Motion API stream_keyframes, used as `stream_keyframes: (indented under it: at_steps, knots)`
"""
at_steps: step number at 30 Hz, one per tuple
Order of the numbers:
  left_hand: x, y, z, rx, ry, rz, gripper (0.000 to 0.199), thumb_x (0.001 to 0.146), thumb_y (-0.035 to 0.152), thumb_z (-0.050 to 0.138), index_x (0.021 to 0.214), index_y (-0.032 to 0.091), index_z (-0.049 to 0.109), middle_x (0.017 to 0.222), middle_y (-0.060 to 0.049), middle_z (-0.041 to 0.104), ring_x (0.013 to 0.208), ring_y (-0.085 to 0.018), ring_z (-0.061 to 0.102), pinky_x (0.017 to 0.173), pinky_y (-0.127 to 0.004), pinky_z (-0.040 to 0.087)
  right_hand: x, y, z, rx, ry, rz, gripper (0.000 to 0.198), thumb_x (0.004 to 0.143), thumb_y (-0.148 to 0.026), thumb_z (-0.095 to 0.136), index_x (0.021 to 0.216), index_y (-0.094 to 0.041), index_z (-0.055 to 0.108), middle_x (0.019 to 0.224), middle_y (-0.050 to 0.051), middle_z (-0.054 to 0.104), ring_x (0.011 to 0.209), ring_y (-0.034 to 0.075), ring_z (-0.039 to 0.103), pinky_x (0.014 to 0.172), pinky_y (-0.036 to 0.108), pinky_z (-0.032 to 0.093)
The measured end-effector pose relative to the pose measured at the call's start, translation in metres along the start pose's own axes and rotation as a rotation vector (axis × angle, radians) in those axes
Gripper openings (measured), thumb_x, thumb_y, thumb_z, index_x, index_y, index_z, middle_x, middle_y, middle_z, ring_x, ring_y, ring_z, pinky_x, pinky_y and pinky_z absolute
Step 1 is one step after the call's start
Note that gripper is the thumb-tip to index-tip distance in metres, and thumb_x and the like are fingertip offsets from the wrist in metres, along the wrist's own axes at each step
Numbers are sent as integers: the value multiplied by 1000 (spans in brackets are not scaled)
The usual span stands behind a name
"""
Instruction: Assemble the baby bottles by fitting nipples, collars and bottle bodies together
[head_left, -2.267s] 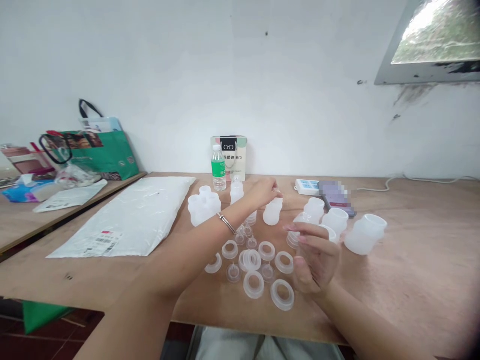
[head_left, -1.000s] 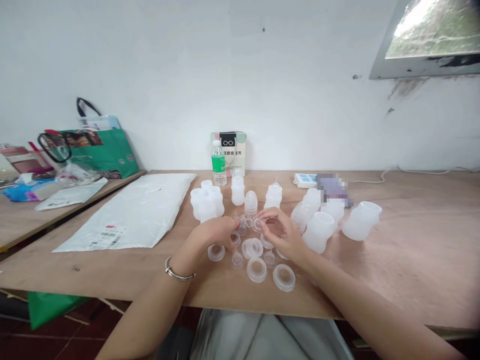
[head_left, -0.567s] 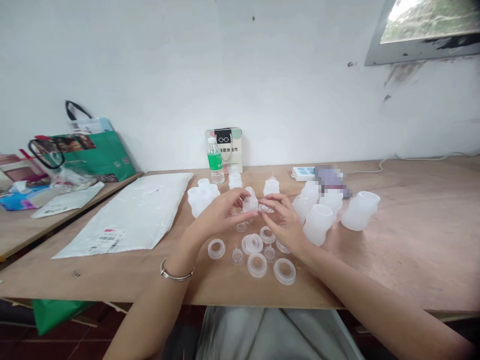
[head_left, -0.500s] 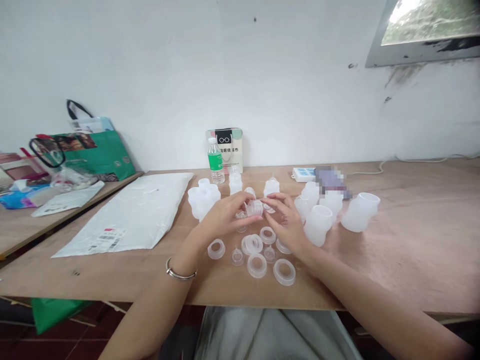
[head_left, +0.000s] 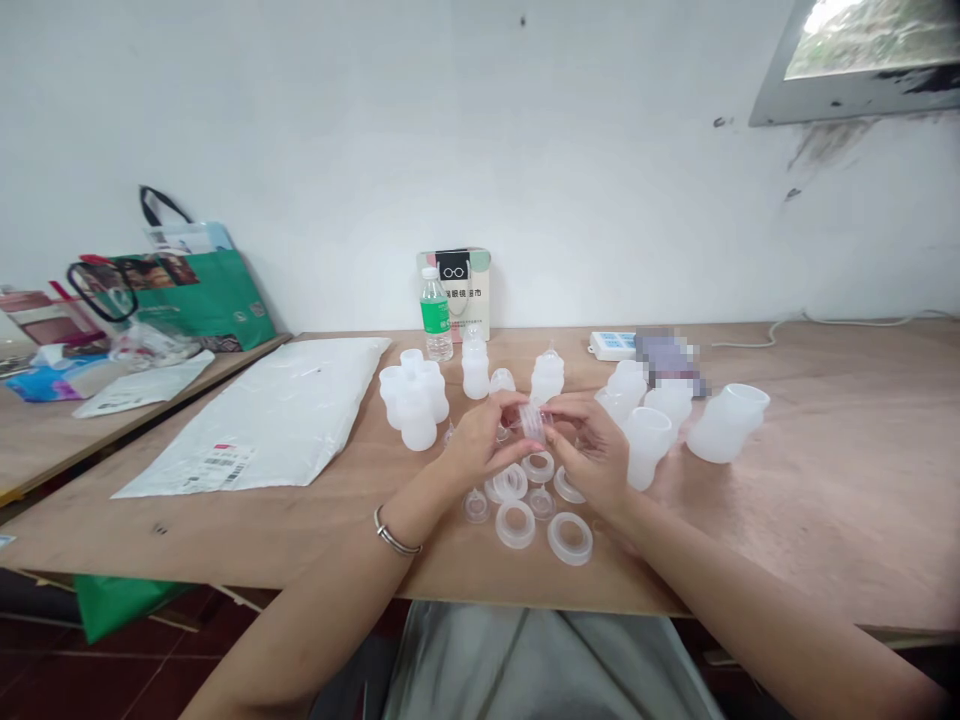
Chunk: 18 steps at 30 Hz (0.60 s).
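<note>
Between my two hands is a translucent ridged bottle collar ring [head_left: 532, 424], tilted on its side. My left hand [head_left: 480, 437] grips its left edge between thumb and fingers. The fingertips of my right hand [head_left: 589, 445] pinch a clear part at the ring's right side, which looks like a bottle nipple [head_left: 547, 414] partly hidden by the fingers. Below the hands lie several loose rings, one large ring [head_left: 570, 539] among them, and clear nipples [head_left: 475, 506]. Behind stand two assembled baby bottles, the left bottle [head_left: 475, 368] and the right bottle [head_left: 547, 376].
Frosted bottle bodies [head_left: 418, 425] cluster on the left, with more bottle bodies [head_left: 648, 440] on the right. A water bottle [head_left: 436, 318] and paper bag [head_left: 480, 300] stand by the wall. A white mailer [head_left: 277, 415] lies flat on the wooden table [head_left: 840, 500].
Both hands have shifted slightly right with the ring, which has turned more edge-on. My right fingers have closed in on its right side. The view has shifted a little.
</note>
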<state>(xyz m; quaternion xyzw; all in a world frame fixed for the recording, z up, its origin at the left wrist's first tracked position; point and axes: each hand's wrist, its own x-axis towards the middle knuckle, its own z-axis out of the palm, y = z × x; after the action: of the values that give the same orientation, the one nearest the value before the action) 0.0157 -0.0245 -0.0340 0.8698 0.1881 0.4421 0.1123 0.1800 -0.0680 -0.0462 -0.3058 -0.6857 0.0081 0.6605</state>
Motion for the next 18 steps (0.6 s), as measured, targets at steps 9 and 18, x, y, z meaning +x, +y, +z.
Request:
stream_keyframes:
  at_steps: [9, 18]
  knots:
    - [-4, -6, 5, -31, 65, -73, 44, 86, 49, 52, 117, 21, 37, 109, -9, 57, 92, -18, 60, 82, -33, 50, -9, 2, 5, 134, -94, 54, 27, 86, -20, 55, 113, -25, 55, 104, 7, 64, 97, 19, 63, 85, 38, 56]
    - [-4, -9, 13, -55, 251, 94, 46, 83, 43, 60, 119, 22, 39, 111, -9, 58, 96, -16, 63, 78, -31, 54, -5, -5, 9, 217, -16, -22, 38, 77, -11, 60, 109, -27, 46, 106, 6, 47, 101, 17, 55, 80, 34, 57]
